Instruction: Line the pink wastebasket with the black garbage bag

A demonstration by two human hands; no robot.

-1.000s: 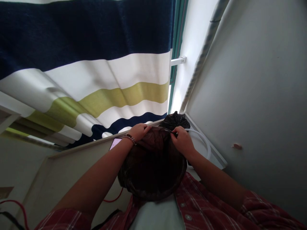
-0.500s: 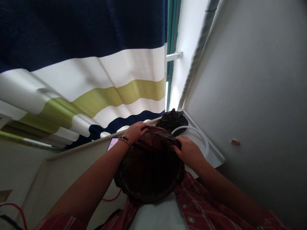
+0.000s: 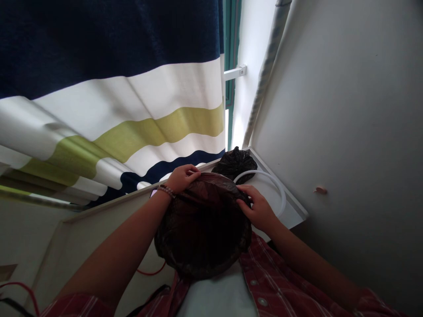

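Observation:
In front of my chest is a round bin lined with a dark plastic garbage bag (image 3: 205,233), its wide mouth facing me. The bag is folded over the rim all around. My left hand (image 3: 181,178) grips the far left of the rim, thumb and fingers pinching the film. At the far right, my right hand (image 3: 256,207) holds the bag's edge between thumb and fingers. Little of the bin itself shows under the film. Just behind it, a white plastic ring (image 3: 276,178) lies partly hidden, beside a crumpled black plastic bag (image 3: 236,163).
A white table (image 3: 299,215) with a raised edge stands against the wall and window. A phone (image 3: 153,193) is mostly hidden behind my left wrist. A red cable (image 3: 152,272) runs at lower left. The striped curtain (image 3: 158,127) hangs behind, and a small hook (image 3: 320,190) is on the right wall.
My left hand has slid slightly left along the rim, and the fingers of my right hand have shifted a little. The view has turned slightly, and the phone is more covered.

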